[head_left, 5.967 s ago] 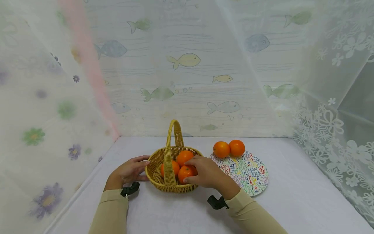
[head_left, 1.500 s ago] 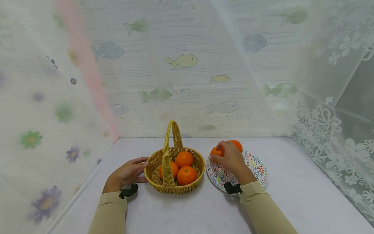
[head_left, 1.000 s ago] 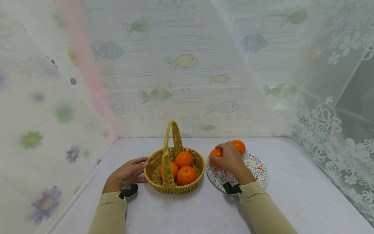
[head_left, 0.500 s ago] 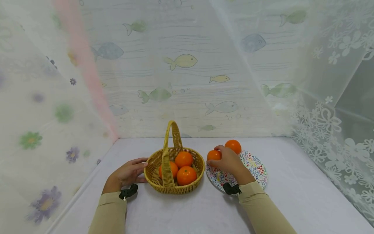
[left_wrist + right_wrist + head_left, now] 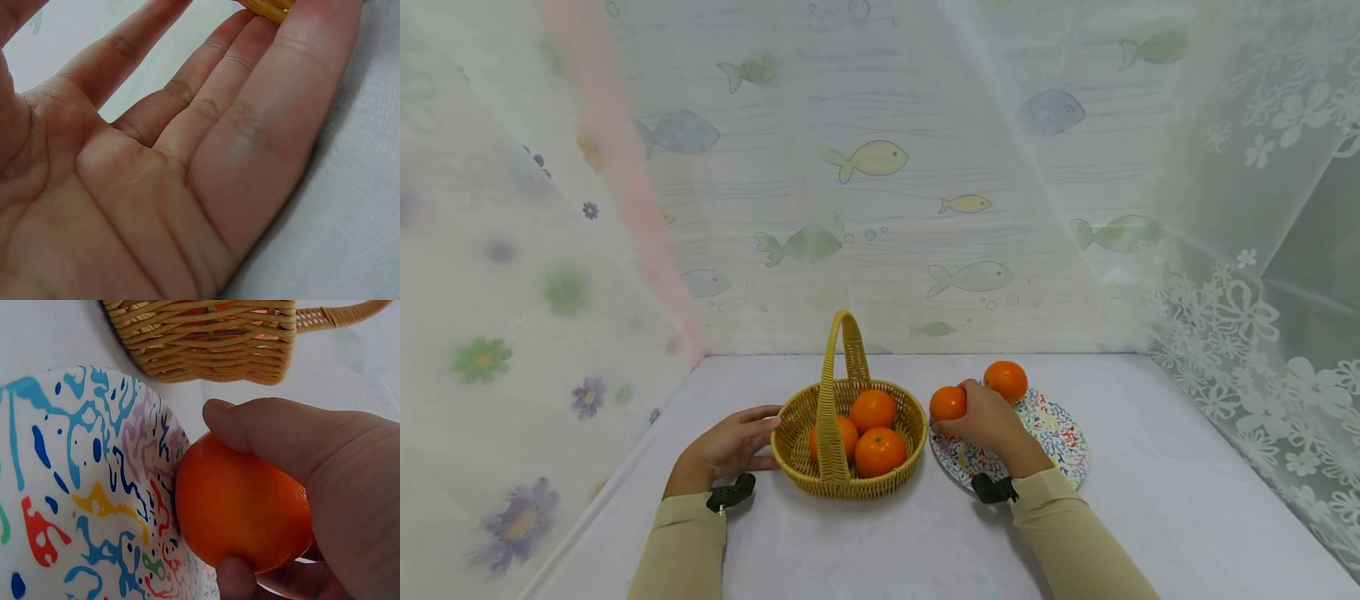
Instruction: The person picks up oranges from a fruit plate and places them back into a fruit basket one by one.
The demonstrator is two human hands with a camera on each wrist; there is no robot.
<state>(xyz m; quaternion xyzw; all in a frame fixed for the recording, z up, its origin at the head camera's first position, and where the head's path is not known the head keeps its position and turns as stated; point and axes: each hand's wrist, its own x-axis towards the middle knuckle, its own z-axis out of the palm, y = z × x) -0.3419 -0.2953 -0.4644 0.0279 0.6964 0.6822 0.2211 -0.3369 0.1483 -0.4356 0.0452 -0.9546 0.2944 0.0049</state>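
My right hand holds an orange between thumb and fingers at the left part of a round plate with multicoloured squiggles. In the right wrist view, the thumb lies over one side of this orange and fingertips touch the other. A second orange rests at the plate's back edge, behind the hand. The left hand touches the left side of a yellow wicker basket, fingers extended. Inside the basket lie three oranges, one partly hidden by the tall handle.
A white cloth covers the table. Behind it hangs a sheer curtain printed with fish; floral curtains close off both sides. The basket and plate stand close together, with the basket on the left.
The right hand has gone from the oranges in the basket to the plate and gripped an orange there, shifting it slightly left. The other plate orange rolled a little. Left hand stayed at the basket.
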